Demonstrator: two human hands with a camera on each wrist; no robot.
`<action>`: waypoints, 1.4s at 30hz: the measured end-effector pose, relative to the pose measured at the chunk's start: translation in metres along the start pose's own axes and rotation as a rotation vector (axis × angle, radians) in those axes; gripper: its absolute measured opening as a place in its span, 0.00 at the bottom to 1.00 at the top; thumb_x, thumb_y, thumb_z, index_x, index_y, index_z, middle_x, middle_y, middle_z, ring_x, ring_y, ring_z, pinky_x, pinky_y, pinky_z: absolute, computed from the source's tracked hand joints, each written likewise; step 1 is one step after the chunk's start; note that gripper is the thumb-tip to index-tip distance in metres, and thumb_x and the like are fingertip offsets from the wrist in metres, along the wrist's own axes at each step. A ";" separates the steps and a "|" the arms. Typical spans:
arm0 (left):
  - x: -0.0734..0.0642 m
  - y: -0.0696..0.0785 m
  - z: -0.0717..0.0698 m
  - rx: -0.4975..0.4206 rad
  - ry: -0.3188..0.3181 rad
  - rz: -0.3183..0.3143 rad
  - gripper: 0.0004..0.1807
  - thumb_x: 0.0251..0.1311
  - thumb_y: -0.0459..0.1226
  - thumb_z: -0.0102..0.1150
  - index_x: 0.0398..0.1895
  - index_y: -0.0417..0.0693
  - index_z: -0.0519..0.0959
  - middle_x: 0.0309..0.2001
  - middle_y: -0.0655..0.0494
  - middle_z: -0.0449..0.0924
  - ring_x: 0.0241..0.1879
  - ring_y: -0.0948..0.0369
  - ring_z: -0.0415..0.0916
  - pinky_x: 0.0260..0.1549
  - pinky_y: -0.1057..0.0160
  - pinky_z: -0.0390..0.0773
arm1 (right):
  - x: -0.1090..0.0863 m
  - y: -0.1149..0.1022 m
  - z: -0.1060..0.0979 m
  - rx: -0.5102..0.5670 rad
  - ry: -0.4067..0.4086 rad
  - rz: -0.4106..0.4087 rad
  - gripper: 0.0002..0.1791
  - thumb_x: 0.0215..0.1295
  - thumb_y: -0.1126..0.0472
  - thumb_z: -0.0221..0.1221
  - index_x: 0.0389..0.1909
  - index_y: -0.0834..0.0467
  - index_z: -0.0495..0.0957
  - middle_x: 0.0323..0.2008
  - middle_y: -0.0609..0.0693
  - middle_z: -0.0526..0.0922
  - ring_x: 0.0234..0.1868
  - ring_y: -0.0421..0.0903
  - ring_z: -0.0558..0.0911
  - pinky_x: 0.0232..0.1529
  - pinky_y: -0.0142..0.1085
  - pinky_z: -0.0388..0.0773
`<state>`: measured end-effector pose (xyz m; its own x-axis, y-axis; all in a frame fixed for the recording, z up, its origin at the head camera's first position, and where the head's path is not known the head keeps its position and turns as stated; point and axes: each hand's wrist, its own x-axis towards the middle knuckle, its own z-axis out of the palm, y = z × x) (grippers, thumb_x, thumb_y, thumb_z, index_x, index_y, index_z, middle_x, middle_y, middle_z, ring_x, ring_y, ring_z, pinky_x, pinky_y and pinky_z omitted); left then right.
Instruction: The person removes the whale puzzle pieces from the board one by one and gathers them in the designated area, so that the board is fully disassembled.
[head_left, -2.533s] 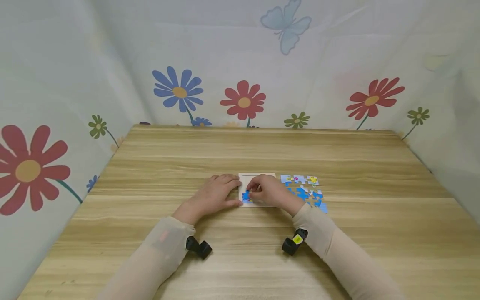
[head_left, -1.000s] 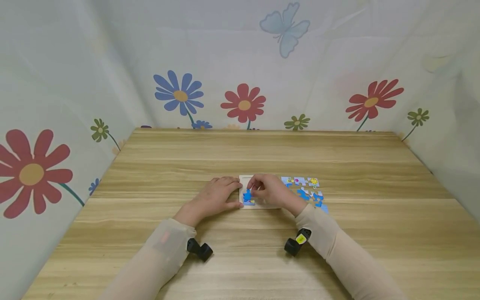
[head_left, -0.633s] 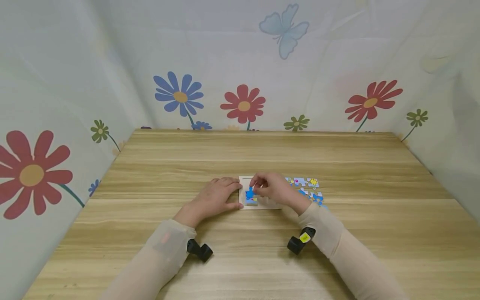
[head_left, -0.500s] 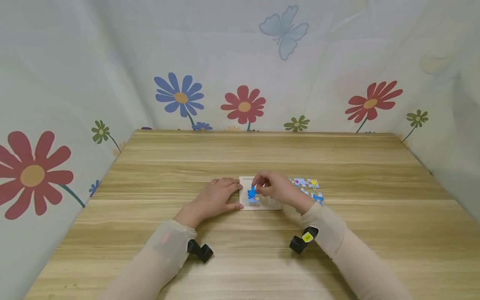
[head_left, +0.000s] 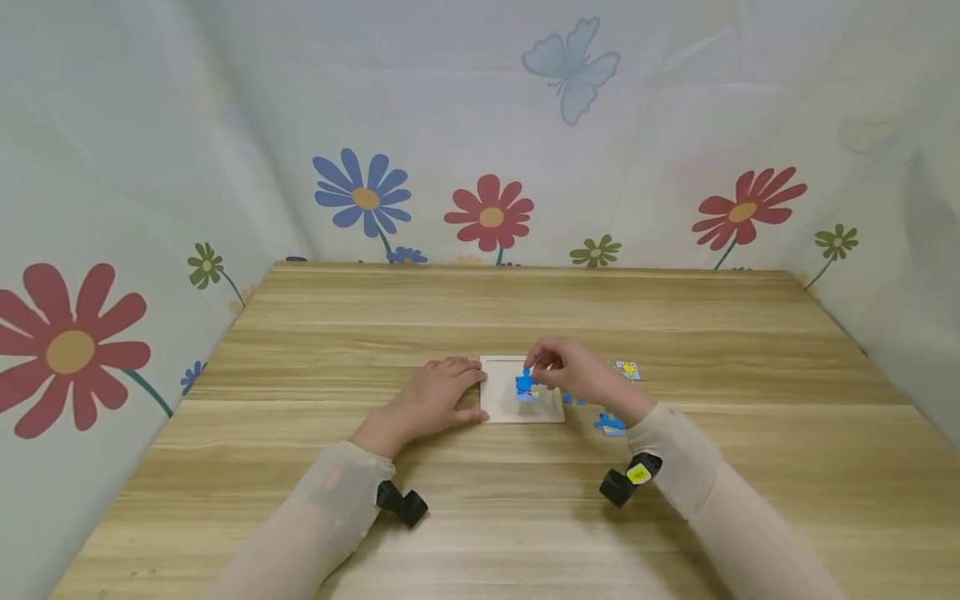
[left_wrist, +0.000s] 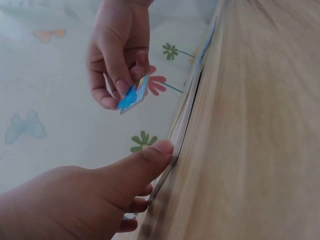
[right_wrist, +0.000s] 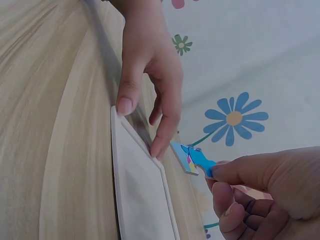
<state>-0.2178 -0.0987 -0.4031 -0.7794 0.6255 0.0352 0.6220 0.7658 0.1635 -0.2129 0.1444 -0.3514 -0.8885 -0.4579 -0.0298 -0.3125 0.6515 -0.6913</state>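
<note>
My right hand [head_left: 577, 371] pinches a blue jigsaw puzzle piece [head_left: 525, 385] between thumb and fingertips, held above a pale, flat puzzle tray [head_left: 498, 408]. In the right wrist view the piece [right_wrist: 200, 162] tilts, showing bright blue with a patch of yellow and pink, and the raised rim of the tray [right_wrist: 117, 165] frames a bare inside. My left hand [head_left: 431, 396] rests at the tray's left edge, thumb at the near corner and index finger at the far one. The left wrist view shows this thumb [left_wrist: 162, 146] lying on the rim.
Right of the tray lie loose puzzle pieces, among them a yellow-flowered one [head_left: 627, 370] and a blue one [head_left: 611, 423]; my right hand and forearm hide others. The wooden table [head_left: 375, 317] meets a flower-printed curtain [head_left: 420, 100] at the back.
My right hand has lifted the puzzle piece off the tray's near left corner and carried it up and to the right. The left hand keeps its place at the tray's edge.
</note>
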 end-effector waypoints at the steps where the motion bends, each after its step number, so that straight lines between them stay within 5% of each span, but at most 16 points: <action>1: 0.000 0.000 0.000 0.001 -0.001 -0.001 0.35 0.60 0.59 0.56 0.64 0.49 0.71 0.67 0.49 0.69 0.68 0.51 0.64 0.66 0.46 0.65 | -0.001 0.001 -0.001 0.002 0.004 0.005 0.05 0.65 0.66 0.59 0.40 0.59 0.78 0.31 0.52 0.79 0.27 0.47 0.77 0.29 0.32 0.75; 29: -0.002 0.000 0.001 -0.012 0.030 0.020 0.34 0.59 0.58 0.58 0.63 0.48 0.72 0.66 0.49 0.70 0.68 0.51 0.65 0.65 0.47 0.65 | -0.028 0.028 -0.017 0.014 0.022 -0.025 0.05 0.65 0.67 0.57 0.40 0.63 0.78 0.29 0.52 0.77 0.24 0.42 0.71 0.21 0.30 0.71; 42: -0.002 0.001 -0.001 -0.008 0.027 0.027 0.35 0.59 0.58 0.57 0.63 0.47 0.72 0.66 0.49 0.70 0.67 0.51 0.65 0.65 0.47 0.66 | -0.037 0.043 -0.018 0.020 0.028 -0.050 0.04 0.64 0.69 0.58 0.38 0.65 0.78 0.30 0.53 0.78 0.25 0.39 0.71 0.25 0.27 0.70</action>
<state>-0.2155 -0.0998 -0.4021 -0.7644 0.6413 0.0666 0.6421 0.7476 0.1697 -0.1992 0.2006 -0.3668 -0.8809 -0.4726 0.0253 -0.3506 0.6157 -0.7056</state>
